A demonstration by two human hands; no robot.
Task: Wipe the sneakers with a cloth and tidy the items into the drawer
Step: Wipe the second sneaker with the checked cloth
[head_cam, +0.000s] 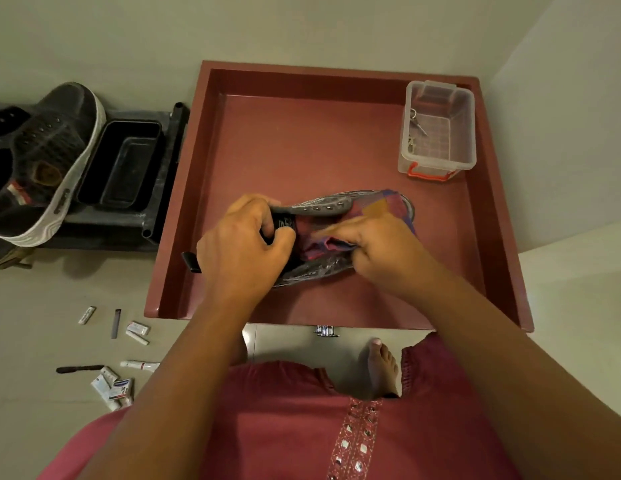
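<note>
Head view: drawer [503, 237] holds sneaker [323, 206], gripped by left hand [239, 244]; right hand [382, 251] pinches cloth [319, 242].

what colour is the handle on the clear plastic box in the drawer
Orange-red, on the clear plastic box's handle at its near end; head view shows it best.

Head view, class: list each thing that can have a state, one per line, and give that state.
Dark red wooden drawer: pulled open.
Clear plastic box: lidless, scissors inside.
Grey mesh sneaker: in drawer, gripped by left hand.
Purple patterned cloth: pressed on sneaker by right hand.
</note>
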